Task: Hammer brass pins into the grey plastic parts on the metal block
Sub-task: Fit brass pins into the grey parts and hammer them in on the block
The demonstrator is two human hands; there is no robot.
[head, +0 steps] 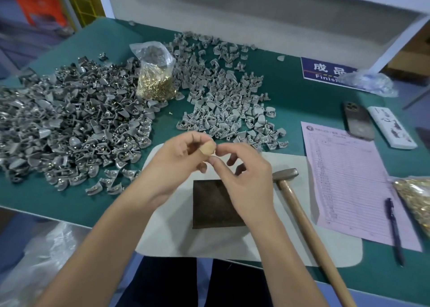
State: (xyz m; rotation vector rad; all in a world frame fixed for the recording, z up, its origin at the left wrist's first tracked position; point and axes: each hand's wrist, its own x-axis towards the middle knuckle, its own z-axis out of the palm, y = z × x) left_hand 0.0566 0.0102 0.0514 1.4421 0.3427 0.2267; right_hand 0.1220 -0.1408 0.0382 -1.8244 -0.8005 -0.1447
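Dark metal forms the square block (217, 203) nearest you, lying flat on the pale grey mat (290, 241) at the front edge of the green table (297, 90). Nothing rests on the block's visible top face. Just right of it on the mat lies the wooden-handled hammer (302, 216), its steel head pointing away from you; neither hand touches it.

Your left hand (179, 160) and right hand (244, 174) meet above the far edge of the block. Both have their fingers curled, and their thumb and forefinger tips come together at one spot; what they pinch there is too small to tell. A tan plaster wraps one left fingertip.

To the right lie a pink printed form (349, 178) and a dark pen (394, 227) across its lower corner.

Beyond your hands, a wide heap of grey plastic parts showing brass (69, 130) spreads to the left, and a looser heap of plain grey plastic parts (225, 102) lies to the right. Between them stands a clear plastic bag of brass pins (156, 78).
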